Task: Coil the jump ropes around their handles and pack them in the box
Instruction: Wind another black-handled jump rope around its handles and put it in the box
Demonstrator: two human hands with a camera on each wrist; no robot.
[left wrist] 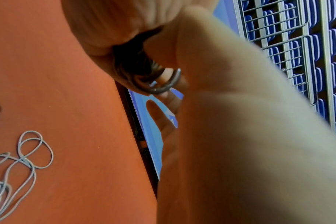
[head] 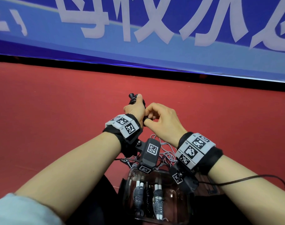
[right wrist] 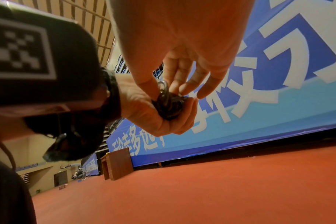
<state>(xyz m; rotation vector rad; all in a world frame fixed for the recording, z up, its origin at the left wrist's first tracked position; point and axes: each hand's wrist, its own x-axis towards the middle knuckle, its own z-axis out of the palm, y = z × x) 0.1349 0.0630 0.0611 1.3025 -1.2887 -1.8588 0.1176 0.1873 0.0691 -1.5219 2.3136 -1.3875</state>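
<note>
Gripping black rope bundle (head: 135, 101): left hand (head: 135, 109) | right hand (head: 161, 120) pinches its loop | red floor (head: 57, 111) | blue banner (head: 154, 51)

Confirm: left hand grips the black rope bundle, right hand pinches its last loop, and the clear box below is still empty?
Not empty. The head view shows the clear box already holding coiled ropes. The rest stands: left hand grips the black rope bundle, right hand pinches its loop.

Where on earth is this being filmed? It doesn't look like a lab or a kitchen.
Most likely an indoor sports hall. A wide red sports floor runs up to a long blue banner with big white characters, and rows of blue spectator seats stand behind grey railings.
</note>
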